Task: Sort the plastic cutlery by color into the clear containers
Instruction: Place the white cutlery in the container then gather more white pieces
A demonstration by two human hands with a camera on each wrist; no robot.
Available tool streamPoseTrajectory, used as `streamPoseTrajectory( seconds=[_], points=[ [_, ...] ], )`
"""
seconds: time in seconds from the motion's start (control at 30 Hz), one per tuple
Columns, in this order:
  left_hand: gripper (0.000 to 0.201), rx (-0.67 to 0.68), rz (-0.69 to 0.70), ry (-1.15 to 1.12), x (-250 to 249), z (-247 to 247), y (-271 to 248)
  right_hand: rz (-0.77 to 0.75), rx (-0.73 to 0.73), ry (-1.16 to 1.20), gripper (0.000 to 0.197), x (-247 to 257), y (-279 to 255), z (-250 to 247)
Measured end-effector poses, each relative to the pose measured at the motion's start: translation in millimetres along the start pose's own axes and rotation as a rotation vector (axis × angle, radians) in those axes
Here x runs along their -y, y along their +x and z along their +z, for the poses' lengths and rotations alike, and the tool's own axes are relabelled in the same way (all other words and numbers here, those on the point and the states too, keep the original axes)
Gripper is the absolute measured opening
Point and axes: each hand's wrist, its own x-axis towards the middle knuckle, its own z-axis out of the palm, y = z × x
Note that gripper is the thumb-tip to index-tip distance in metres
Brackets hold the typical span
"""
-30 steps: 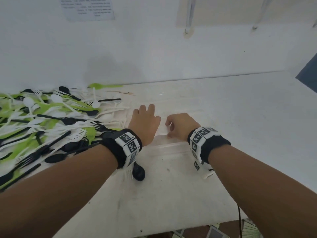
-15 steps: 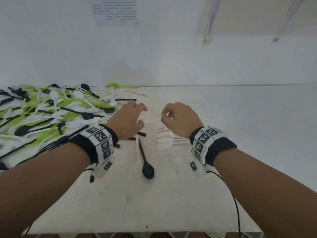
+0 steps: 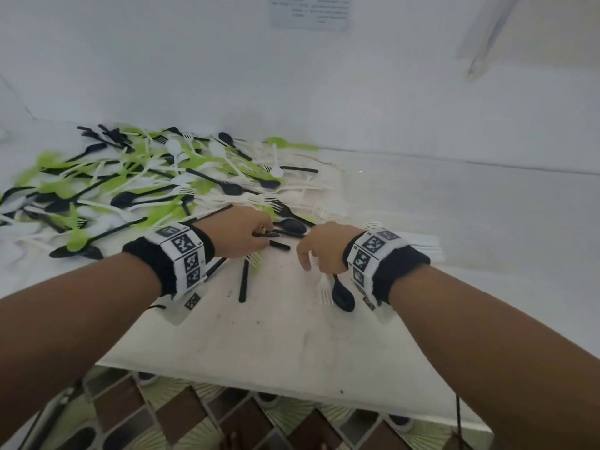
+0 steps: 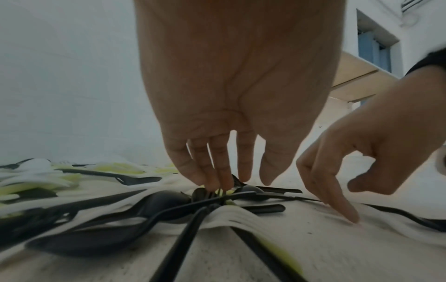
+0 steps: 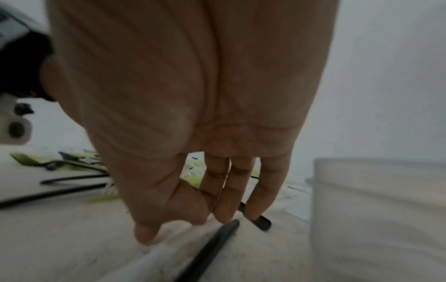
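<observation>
A paper (image 3: 310, 11) on the wall has writing, too blurry to read. The left hand (image 3: 240, 233) reaches into the cutlery pile (image 3: 146, 186), fingers down on black spoons (image 4: 169, 202); I cannot tell if it grips any. The right hand (image 3: 321, 250) hangs loose, fingers apart, over a white fork (image 3: 324, 289) and black spoon (image 3: 342, 295). A clear tub (image 5: 378, 219) stands just right of it.

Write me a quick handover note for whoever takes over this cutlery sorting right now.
Left hand: fingertips down on black cutlery at the pile's near edge, starting to pinch; grip not clear.
Right hand: relaxed, holding nothing, just above a black spoon and white fork.
Pile of green, white and black pieces lies mixed to the left.
Clear container stands right of the right hand.
Done: nothing visibly sorted. Left: essentially everything.
</observation>
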Motion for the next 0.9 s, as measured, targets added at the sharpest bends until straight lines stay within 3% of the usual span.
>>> streamPoseTrajectory(
  seconds=[0.13, 0.23, 0.33, 0.43, 0.6, 0.77, 0.9],
  points=[
    [0.019, -0.001, 0.11, -0.039, 11.8, 1.9, -4.2, 0.049, -0.019, 0.039, 0.029, -1.6, 7.2, 9.2],
    [0.026, 0.021, 0.179, -0.028, 24.5, -1.1, -4.1, 0.092, -0.154, 0.169, 0.019, 3.6, 15.4, 15.0],
    [0.024, 0.067, 0.252, 0.025, 39.8, -5.0, -2.9, 0.156, -0.253, 0.314, 0.029, 10.5, 23.9, 20.0],
    [0.018, 0.074, 0.265, 0.056, 55.5, -4.8, 1.8, 0.284, -0.39, 0.357, 0.025, 12.5, 31.5, 18.8],
    [0.017, 0.009, 0.306, -0.055, 71.7, -7.8, 11.6, 0.367, -0.302, 0.391, 0.034, 15.9, 48.2, 11.8],
    [0.02, -0.159, 0.289, 0.008, 88.2, -17.2, 37.6, 0.411, -0.449, 0.515, 0.03, 21.8, 66.7, -1.3],
    [0.03, -0.185, 0.331, 0.092, 81.2, -21.9, 74.6, 0.602, -0.399, 0.404, 0.04, 16.2, 72.2, 0.2]
  ],
)
